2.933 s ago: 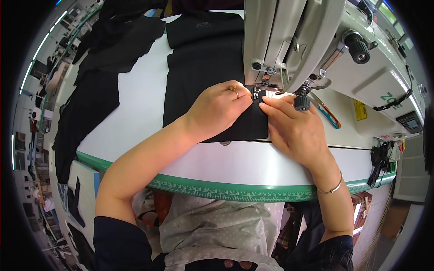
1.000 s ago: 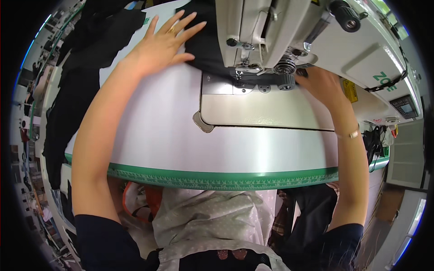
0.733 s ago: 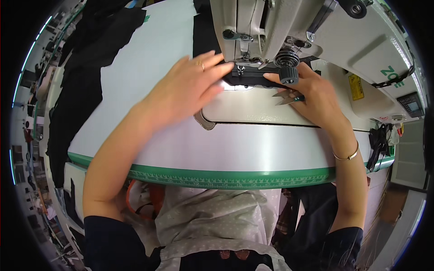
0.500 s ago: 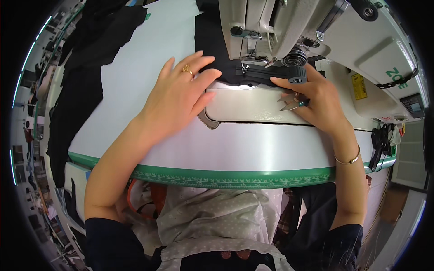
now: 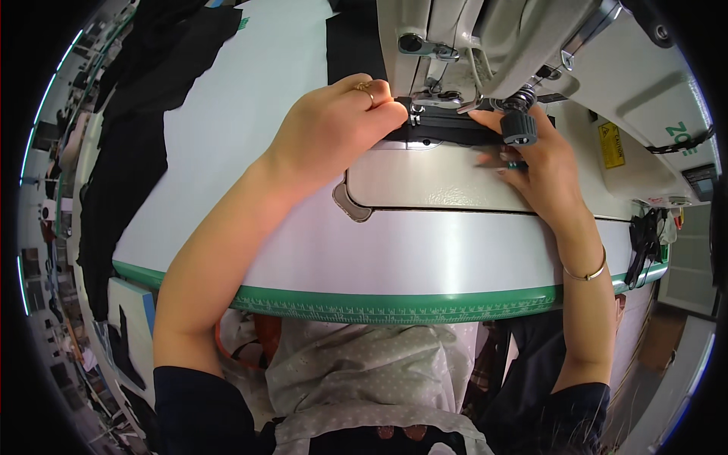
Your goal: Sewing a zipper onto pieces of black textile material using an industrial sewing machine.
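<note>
Black fabric [image 5: 462, 132] lies under the presser foot [image 5: 415, 114] of a sewing machine [image 5: 425, 189], and a narrow ridged strip runs along it. My left hand [image 5: 334, 117], wearing a ring, is closed in a pinch at the fabric's left end, close beside the foot. Exactly how much cloth it grips is hidden behind the fingers. Thread snips [image 5: 497, 161], blurred by motion, are held in my right hand [image 5: 542, 163]. That hand's upper fingers rest on the fabric to the right of the foot, partly behind a dark knob [image 5: 519, 129].
More black cloth [image 5: 136, 144] is heaped along the table's left side. The machine head [image 5: 485, 45] overhangs the work. A green ruler edge [image 5: 394, 307] borders the white tabletop [image 5: 455, 250] in front of me. Black cords [image 5: 644, 239] hang at the right.
My left hand has moved right and its spread fingers have closed at the fabric beside the foot. My right hand has shifted slightly right, still holding the snips.
</note>
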### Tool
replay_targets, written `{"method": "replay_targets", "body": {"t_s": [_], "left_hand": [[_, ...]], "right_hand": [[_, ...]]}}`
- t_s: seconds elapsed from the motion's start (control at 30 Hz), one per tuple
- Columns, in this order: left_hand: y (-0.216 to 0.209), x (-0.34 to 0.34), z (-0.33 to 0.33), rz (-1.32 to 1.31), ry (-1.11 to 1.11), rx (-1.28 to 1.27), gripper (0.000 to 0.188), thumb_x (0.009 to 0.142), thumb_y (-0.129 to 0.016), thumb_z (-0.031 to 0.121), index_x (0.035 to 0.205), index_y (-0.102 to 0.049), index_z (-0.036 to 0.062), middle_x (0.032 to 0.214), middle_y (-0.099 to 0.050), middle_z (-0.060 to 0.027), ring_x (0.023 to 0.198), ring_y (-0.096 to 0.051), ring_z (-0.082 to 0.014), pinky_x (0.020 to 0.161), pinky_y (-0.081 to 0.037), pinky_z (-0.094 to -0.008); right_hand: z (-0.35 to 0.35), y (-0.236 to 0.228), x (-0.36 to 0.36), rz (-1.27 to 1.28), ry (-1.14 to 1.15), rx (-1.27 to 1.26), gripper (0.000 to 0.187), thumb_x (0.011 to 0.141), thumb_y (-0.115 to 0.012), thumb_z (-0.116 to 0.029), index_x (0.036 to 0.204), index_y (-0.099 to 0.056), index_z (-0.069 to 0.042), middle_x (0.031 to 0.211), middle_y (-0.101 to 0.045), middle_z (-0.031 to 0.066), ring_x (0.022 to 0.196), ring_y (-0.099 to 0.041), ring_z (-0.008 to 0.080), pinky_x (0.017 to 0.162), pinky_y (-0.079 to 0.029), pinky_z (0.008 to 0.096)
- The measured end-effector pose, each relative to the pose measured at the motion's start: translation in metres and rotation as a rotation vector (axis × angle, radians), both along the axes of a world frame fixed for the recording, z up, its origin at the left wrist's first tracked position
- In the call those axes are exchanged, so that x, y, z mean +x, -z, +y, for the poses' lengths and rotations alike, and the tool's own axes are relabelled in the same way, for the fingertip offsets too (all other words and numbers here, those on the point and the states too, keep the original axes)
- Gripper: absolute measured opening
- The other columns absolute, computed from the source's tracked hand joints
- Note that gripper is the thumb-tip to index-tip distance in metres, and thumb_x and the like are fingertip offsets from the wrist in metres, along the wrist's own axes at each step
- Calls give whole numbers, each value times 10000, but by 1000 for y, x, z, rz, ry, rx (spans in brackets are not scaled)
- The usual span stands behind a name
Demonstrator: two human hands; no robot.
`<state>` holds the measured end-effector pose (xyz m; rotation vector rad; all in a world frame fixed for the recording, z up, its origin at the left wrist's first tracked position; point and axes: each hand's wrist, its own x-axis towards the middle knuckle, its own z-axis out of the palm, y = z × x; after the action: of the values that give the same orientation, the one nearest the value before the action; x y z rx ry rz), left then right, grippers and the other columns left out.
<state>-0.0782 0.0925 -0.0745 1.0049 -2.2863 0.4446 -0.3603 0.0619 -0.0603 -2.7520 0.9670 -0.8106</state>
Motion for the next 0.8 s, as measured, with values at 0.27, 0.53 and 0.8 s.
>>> {"method": "replay_targets", "body": {"t_s": [0.27,0.53,0.8], "left_hand": [[3,-15,-4,309,-114,238,171,831,-722,112,757,-570,81,725,-601,-7,717,-645,-173,548,-501,-323],[-8,-18,-6,537,-271,656,149,823,-706,151,731,-637,57,702,-642,6,629,-586,-141,604,-478,-301],[-13,-19,-4,564,-291,751,115,846,-736,149,863,-717,37,655,-498,59,638,-442,-47,605,-380,-228]], "right_hand": [[-8,0,-10,-84,12,195,414,864,-732,-367,1168,-681,-91,915,-635,71,848,-646,251,748,-508,341],[26,-10,11,108,141,-245,321,843,-711,-378,957,-567,-114,859,-630,26,711,-634,270,592,-483,372],[44,-5,28,220,173,-429,327,790,-740,-306,928,-525,-102,799,-538,19,686,-612,190,548,-499,317]]}}
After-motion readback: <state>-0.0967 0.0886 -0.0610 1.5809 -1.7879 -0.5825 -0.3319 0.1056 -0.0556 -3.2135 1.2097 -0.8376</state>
